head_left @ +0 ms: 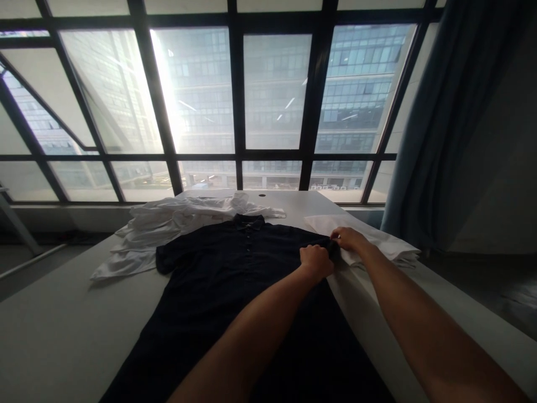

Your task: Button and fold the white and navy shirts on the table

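Behind a long white table [50,319], a wall of dark-framed window panes [235,112] and a grey-blue curtain [444,123] are seen. Spread flat along the table is a dark navy short-sleeved polo shirt [218,280], collar toward the window, flanked by a crumpled pile of white garments [168,229] on its left and a folded white garment [377,238] just beside its right sleeve. That sleeve's edge is pinched by the right hand [348,238], while the left hand [316,260] is closed on the fabric just beside it.

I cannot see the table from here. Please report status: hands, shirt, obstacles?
Left hand and right hand both grip dark polo shirt at its right sleeve. Folded white cloth touches that sleeve.
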Tool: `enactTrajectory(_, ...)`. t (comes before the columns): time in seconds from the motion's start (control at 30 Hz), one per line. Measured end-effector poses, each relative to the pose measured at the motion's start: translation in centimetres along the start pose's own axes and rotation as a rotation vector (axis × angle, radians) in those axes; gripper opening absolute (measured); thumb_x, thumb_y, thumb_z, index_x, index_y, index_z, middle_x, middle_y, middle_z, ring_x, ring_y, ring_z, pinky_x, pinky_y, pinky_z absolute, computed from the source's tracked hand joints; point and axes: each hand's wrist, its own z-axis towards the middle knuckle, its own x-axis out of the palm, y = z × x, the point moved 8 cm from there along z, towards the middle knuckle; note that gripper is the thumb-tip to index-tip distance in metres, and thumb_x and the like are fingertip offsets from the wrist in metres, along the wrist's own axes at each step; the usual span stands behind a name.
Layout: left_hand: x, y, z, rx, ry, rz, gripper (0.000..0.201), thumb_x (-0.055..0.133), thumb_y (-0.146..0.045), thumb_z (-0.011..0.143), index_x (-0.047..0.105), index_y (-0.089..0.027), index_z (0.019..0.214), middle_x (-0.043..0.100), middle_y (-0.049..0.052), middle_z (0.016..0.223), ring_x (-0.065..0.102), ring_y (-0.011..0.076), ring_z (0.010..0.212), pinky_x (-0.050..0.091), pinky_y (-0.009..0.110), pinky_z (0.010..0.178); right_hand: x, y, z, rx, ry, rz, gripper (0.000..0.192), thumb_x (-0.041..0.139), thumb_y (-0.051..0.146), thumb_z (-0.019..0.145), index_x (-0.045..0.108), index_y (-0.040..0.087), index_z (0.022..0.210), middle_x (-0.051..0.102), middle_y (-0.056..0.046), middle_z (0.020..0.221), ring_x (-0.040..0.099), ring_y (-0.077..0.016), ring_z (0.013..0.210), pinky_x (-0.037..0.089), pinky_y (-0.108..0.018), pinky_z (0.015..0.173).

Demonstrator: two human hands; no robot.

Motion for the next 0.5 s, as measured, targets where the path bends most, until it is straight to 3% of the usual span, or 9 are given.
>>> enactTrajectory(0.13,0.7,1.1,0.3,-0.105,0.025,-0.134,0.046,0.050,-0.039,0.085,0.070,-0.012,0.118,0.065,0.021,0.121,0.060,0.0314,0.114,0.052,0.037,0.086,0.7,-0.1,0.8,0.029,0.016,-0.034,0.024,0.063,0.016,0.078,0.077,0.019,0.097,0.072,-0.010,0.105,0.066,-0.0219,0.096,0.046,-0.025,0.079)
enactTrajectory(0.27,1.6,2.0,0.0,-0.144,0.066,-0.193,0.046,0.045,-0.041,0.089,0.068,-0.019,0.123,0.065,0.018,0.123,0.061,0.0301,0.112,0.052,0.037,0.086,0.8,0.5,0.4,0.100,-0.015,-0.052,0.024,0.066,0.015,0.071,0.076,0.020,0.093,0.072,-0.009,0.099,0.066,-0.0215,0.092,0.045,-0.025,0.075)
enactTrajectory(0.4,1.5,0.9,-1.0,0.024,0.017,-0.113,0.044,0.046,-0.038,0.089,0.064,-0.030,0.128,0.059,0.013,0.130,0.057,0.0317,0.116,0.049,0.044,0.091,0.3,1.7,-0.7,0.131,-0.082,-0.087,0.024,0.066,0.014,0.071,0.075,0.020,0.092,0.070,-0.009,0.106,0.065,-0.0212,0.095,0.045,-0.025,0.076)
enactTrajectory(0.5,1.6,0.0,-1.9,0.131,0.034,0.044,0.042,0.043,-0.036,0.091,0.066,-0.025,0.125,0.053,0.016,0.134,0.051,0.0343,0.121,0.045,0.048,0.094,0.0,2.6,-1.4,0.133,-0.088,-0.137,0.022,0.064,0.015,0.073,0.076,0.021,0.091,0.068,-0.010,0.111,0.064,-0.0218,0.099,0.045,-0.027,0.080)
